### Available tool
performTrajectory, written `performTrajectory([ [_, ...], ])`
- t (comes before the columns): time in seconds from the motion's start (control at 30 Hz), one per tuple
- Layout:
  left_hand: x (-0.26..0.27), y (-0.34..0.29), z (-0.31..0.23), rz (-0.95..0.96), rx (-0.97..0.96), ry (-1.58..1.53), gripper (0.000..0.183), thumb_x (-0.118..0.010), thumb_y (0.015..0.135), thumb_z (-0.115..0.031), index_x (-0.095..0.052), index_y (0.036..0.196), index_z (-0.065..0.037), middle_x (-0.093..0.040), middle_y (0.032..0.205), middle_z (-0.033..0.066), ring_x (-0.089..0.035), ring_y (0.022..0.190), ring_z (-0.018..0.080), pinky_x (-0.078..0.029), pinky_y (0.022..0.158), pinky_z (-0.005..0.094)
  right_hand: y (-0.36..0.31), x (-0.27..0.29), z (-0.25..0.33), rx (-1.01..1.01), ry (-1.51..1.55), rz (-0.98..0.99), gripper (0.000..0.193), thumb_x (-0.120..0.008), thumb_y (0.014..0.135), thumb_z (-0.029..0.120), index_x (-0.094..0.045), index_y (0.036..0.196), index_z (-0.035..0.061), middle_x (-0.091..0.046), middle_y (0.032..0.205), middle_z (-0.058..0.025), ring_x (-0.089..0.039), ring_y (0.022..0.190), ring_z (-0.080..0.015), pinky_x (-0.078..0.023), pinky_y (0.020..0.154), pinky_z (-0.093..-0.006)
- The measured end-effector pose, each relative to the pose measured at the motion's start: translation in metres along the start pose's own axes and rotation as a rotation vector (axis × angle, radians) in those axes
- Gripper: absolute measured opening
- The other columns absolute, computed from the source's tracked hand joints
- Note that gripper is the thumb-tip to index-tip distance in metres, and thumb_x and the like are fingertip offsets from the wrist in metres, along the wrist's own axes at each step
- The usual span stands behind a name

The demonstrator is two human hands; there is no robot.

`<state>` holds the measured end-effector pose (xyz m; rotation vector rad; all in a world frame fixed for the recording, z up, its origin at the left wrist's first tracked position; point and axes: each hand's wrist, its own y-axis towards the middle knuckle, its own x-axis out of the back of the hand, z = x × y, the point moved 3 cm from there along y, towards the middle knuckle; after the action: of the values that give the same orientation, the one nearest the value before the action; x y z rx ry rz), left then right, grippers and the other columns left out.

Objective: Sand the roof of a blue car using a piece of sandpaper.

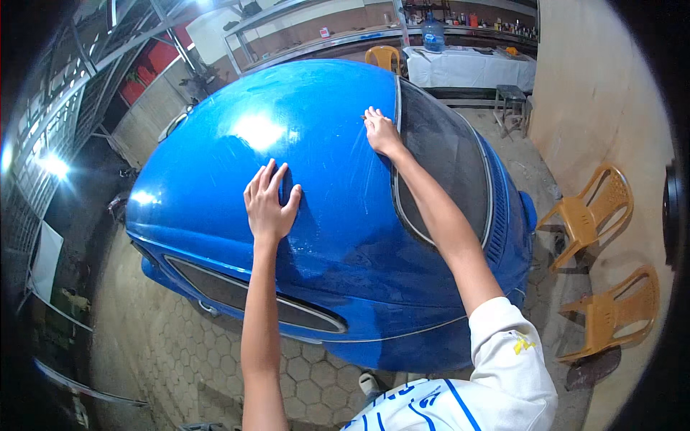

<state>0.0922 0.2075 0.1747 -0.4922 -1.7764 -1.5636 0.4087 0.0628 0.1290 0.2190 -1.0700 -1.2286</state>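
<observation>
A blue rounded car fills the middle, its wet-looking roof shining under the lights. My left hand lies on the roof with fingers spread, holding nothing. Farther off and to the right, my right hand is closed at the roof's edge, beside the rear window and its pale trim. A small dark bit shows at its fingertips, too small to name. Faint streaks run over the paint near this hand. Below my left forearm is the long side window.
Two orange plastic chairs stand along the right wall. At the back are a white-covered table with a blue water jug, a dark stool and another orange chair. Hexagonal paving lies beneath.
</observation>
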Motion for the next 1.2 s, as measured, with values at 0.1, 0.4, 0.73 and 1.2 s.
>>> performTrajectory([
  [0.1, 0.000, -0.006, 0.015, 0.022, 0.009, 0.008, 0.056, -0.063, 0.098, -0.046, -0.061, 0.147, -0.019, -0.050, 0.160, 0.0100, -0.041, 0.150, 0.0313, -0.028, 0.124, 0.0462, -0.038, -0.011, 0.055, 0.128, 0.044, -0.010, 0.042, -0.046, 0.099, 0.012, -0.062, 0.132, -0.0080, -0.064, 0.137, -0.0261, -0.058, 0.130, -0.0441, -0.046, 0.110, -0.0488],
  [0.4, 0.032, -0.017, 0.057, 0.169, -0.046, 0.163, 0.067, -0.055, 0.101, -0.056, -0.049, 0.158, -0.021, -0.038, 0.168, 0.0119, -0.031, 0.156, 0.0319, -0.020, 0.128, 0.0496, -0.118, -0.020, 0.110, 0.315, 0.155, -0.012, 0.041, -0.049, 0.099, 0.010, -0.062, 0.135, -0.0044, -0.055, 0.150, -0.0250, -0.050, 0.142, -0.0400, -0.038, 0.120, -0.0487],
  [0.73, 0.034, -0.016, 0.109, 0.100, 0.198, 0.146, 0.069, -0.055, 0.100, -0.056, -0.048, 0.158, -0.021, -0.036, 0.169, 0.0096, -0.028, 0.158, 0.0291, -0.017, 0.130, 0.0479, -0.105, -0.043, 0.137, 0.370, 0.115, 0.003, 0.050, -0.048, 0.094, 0.007, -0.057, 0.141, -0.0079, -0.057, 0.146, -0.0293, -0.052, 0.140, -0.0412, -0.037, 0.121, -0.0501],
  [1.2, 0.022, 0.010, 0.086, 0.141, 0.051, 0.044, 0.068, -0.058, 0.097, -0.057, -0.052, 0.156, -0.025, -0.038, 0.168, 0.0070, -0.031, 0.157, 0.0285, -0.017, 0.130, 0.0484, -0.007, -0.046, 0.058, 0.396, -0.022, -0.192, 0.031, -0.047, 0.097, 0.013, -0.064, 0.118, -0.0036, -0.066, 0.104, -0.0234, -0.063, 0.102, -0.0409, -0.051, 0.090, -0.0516],
])
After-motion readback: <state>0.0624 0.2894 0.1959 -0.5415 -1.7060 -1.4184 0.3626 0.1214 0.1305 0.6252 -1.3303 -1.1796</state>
